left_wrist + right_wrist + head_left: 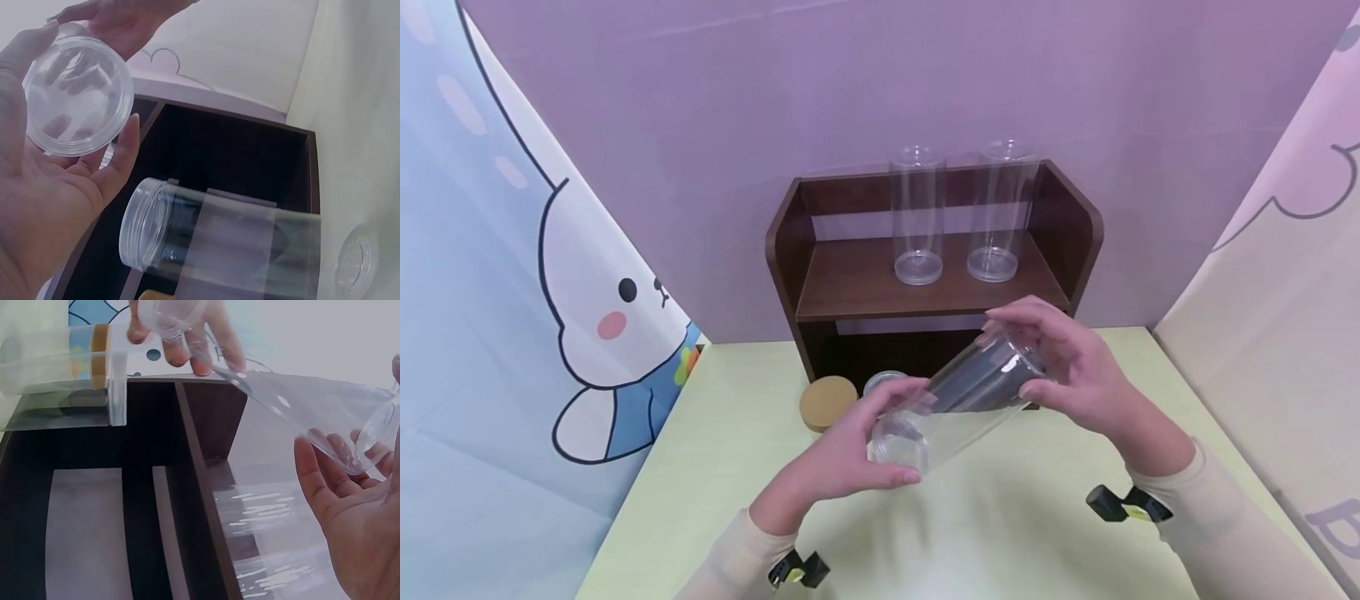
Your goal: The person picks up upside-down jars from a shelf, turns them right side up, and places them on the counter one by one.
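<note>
A clear plastic cylinder jar (973,392) is tilted between both hands above the table, its right end higher than its left. My left hand (842,454) grips the lower end, thumb beneath and fingers over the top. The upper end is held by my right hand (1078,371), thumb on the near side and fingers over the far side. In the left wrist view the jar's round end (78,97) faces the camera, and fingers show through it. Behind my left hand stands another clear jar (237,244), mostly hidden in the head view, next to a brown round lid (827,402).
A dark brown two-tier wooden shelf (850,283) stands at the back of the pale table (700,467). Two clear jars, one on the left (917,212) and one on the right (998,212), stand upright on its upper board. Printed cloth panels enclose the sides.
</note>
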Demonstrator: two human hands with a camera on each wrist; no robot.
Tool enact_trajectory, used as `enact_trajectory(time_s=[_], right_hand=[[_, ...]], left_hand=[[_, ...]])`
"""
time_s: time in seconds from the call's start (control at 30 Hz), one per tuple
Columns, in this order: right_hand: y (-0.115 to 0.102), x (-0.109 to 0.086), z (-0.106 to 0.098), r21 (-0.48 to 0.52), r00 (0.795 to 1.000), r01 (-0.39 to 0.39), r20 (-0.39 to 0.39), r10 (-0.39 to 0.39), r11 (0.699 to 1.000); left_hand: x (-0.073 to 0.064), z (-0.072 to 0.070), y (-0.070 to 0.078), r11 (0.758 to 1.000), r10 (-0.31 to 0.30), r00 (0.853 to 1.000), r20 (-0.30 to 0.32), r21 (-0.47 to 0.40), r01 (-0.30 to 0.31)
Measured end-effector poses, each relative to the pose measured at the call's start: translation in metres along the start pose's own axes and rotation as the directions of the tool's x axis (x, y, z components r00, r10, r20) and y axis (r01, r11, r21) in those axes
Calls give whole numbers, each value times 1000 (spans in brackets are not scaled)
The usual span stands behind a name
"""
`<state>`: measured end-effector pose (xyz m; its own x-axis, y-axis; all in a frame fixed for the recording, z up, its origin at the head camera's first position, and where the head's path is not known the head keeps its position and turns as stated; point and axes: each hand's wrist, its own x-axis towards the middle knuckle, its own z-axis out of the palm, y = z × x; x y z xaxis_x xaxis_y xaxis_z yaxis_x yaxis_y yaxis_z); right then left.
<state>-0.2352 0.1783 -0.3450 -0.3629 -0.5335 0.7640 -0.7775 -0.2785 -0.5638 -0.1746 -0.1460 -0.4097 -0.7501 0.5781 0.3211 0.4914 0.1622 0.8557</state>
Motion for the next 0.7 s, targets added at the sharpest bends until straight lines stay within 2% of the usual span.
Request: enact_trajectory(time_s=[0.1,0.37,0.7], right_hand=[[2,-6,-2,17,1000,-6,-5,6,1000],[10,-23,-5,36,1000,-15,21,14,999],[17,-38,0,-8,998,-69,-13,69,998]], left_hand=[[-1,-5,-1,999,40,999,-12,-23,-41],[2,-21,-7,985,101,992,-71,-129,-110],[4,-30,-6,982,126,986,-111,-128,-140]])
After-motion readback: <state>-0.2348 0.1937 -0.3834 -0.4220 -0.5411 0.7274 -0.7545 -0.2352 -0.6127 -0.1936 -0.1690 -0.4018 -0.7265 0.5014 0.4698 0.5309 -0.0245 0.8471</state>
